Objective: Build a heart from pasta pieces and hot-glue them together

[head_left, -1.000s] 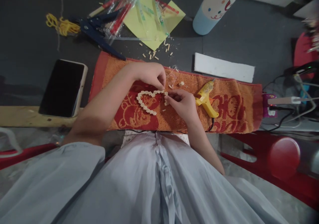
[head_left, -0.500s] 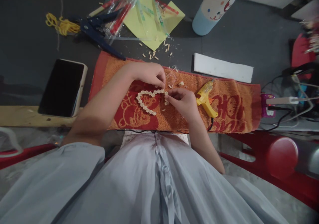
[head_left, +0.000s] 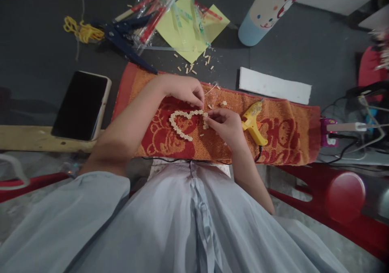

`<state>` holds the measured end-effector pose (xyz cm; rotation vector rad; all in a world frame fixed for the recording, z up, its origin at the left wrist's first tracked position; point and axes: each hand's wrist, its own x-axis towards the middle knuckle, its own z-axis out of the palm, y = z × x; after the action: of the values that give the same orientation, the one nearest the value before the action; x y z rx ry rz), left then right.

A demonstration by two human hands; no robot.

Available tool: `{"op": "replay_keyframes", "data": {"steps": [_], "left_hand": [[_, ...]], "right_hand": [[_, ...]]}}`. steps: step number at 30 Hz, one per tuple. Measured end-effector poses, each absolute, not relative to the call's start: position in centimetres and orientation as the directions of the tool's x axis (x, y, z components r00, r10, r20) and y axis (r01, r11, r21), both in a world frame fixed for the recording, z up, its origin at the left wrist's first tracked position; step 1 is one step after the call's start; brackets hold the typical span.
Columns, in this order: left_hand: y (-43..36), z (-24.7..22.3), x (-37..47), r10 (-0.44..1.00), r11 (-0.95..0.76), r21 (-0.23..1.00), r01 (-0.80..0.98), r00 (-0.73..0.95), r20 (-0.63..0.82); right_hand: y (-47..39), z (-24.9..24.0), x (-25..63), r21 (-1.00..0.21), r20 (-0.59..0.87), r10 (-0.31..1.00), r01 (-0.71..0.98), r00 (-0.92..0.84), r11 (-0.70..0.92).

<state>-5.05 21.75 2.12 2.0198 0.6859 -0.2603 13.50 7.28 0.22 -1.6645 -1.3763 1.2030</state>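
Your right hand (head_left: 227, 128) covers part of the beaded heart (head_left: 177, 130) at its right side. Whether your left hand (head_left: 188, 91) grips anything: too small to tell. Your left forearm (head_left: 129, 129) hides a stretch of towel (head_left: 212, 148). Bottle (head_left: 261, 18) and plastic wrappers (head_left: 153, 26) cut off by top edge; wrapper print unreadable.

Loose pale grey-blue top (head_left: 152, 220); wide elbow-length left sleeve (head_left: 100, 194); bunched bluish strip (head_left: 204, 220) down front.

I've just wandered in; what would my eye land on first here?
Probably the heart outline of small pale pieces on the orange-and-red towel, with the right hand at its right side and the left hand just above. Next, the bright yellow glue gun, lying right of the right hand.
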Motion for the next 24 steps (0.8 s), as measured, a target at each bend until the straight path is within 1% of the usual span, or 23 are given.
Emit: {"op": "replay_keyframes", "data": {"steps": [17,24], "left_hand": [[21.75,2.26,-5.22,0.356,-0.384,0.751,0.537,0.837,-0.416],[21.73,2.4,-5.24,0.356,-0.348,0.758,0.552,0.826,-0.438]], "right_hand": [[7.62,0.35,13.52,-0.898,-0.269,0.962,0.35,0.046,-0.268],[8.05,0.82,13.42,-0.891,-0.295,0.955,0.351,0.031,-0.287]]}}
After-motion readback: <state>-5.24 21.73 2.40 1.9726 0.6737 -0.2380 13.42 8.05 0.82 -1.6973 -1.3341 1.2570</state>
